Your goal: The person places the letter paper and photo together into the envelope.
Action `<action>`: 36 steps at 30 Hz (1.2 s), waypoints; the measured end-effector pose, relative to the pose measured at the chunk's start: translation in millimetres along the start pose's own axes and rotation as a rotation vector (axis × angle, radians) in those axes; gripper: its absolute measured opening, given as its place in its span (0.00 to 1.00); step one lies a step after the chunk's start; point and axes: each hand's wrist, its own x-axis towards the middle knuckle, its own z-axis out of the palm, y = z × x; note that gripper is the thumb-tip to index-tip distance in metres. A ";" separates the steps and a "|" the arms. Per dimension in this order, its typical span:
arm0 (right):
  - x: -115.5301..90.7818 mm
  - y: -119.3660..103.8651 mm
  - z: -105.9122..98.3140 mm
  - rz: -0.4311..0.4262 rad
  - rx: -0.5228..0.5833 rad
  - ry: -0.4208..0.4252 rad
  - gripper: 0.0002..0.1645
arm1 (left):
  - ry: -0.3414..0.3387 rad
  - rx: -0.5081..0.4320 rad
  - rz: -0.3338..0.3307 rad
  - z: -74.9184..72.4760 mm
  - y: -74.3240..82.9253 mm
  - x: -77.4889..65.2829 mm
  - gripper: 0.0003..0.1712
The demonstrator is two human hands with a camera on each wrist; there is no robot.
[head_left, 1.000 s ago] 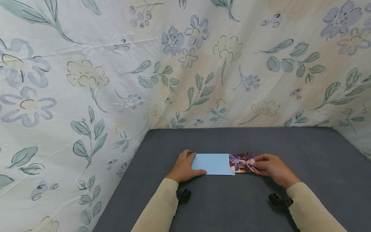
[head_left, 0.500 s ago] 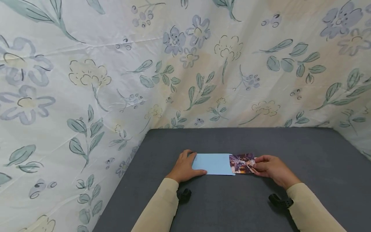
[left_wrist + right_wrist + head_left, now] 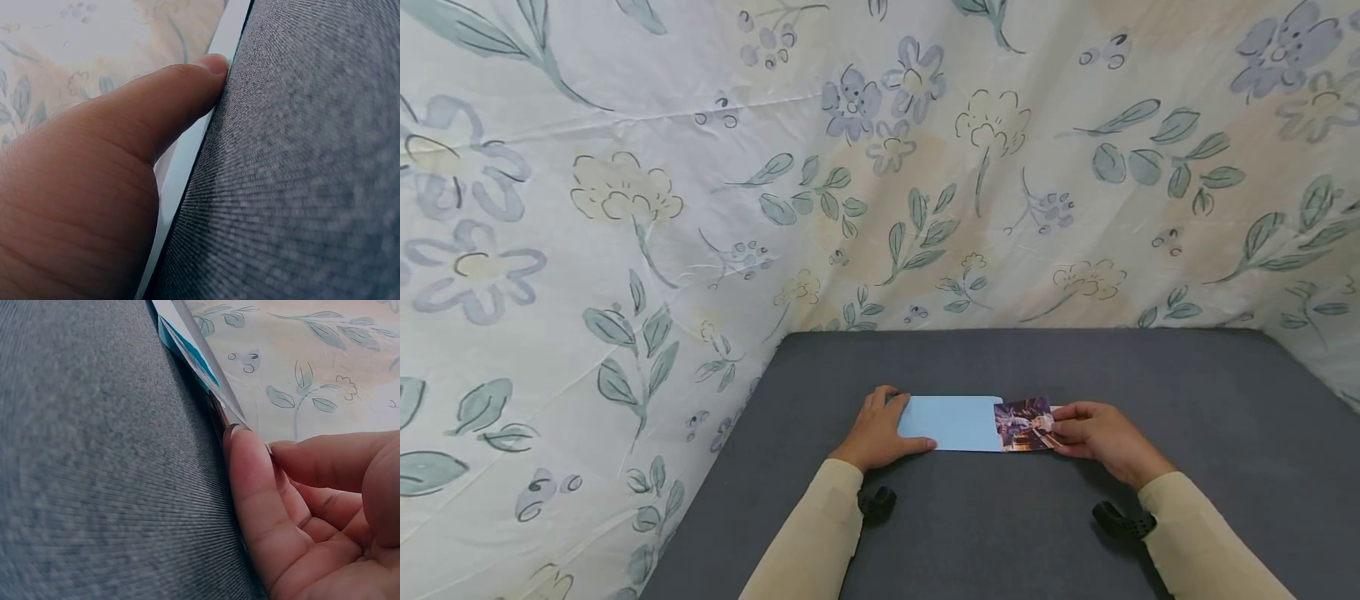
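Observation:
A light blue envelope (image 3: 955,422) lies flat in the middle of the head view. My left hand (image 3: 876,431) holds its left end, thumb along the near edge and fingers at the far left corner. The left wrist view shows that thumb (image 3: 187,84) on the envelope's edge. At the right end, my right hand (image 3: 1093,432) pinches a picture card (image 3: 1022,424) with a purple and orange print. The card's left end meets the envelope's mouth. In the right wrist view the envelope (image 3: 187,350) gapes with teal inside, and thumb and fingers grip the card's outer end.
The dark grey cloth-covered table (image 3: 1000,533) spreads around both hands. A floral curtain (image 3: 887,208) hangs behind and to the left. Black straps (image 3: 1123,521) sit at the wrists, by beige sleeves (image 3: 1202,533).
My right hand has shifted slightly left with the card, and less of the card's length shows outside the envelope. The left hand has stayed in place on the envelope.

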 end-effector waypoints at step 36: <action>-8.4 1.0 26.7 -0.035 -0.004 -0.050 0.23 | -0.011 -0.028 0.019 -4.9 -3.4 -5.4 0.62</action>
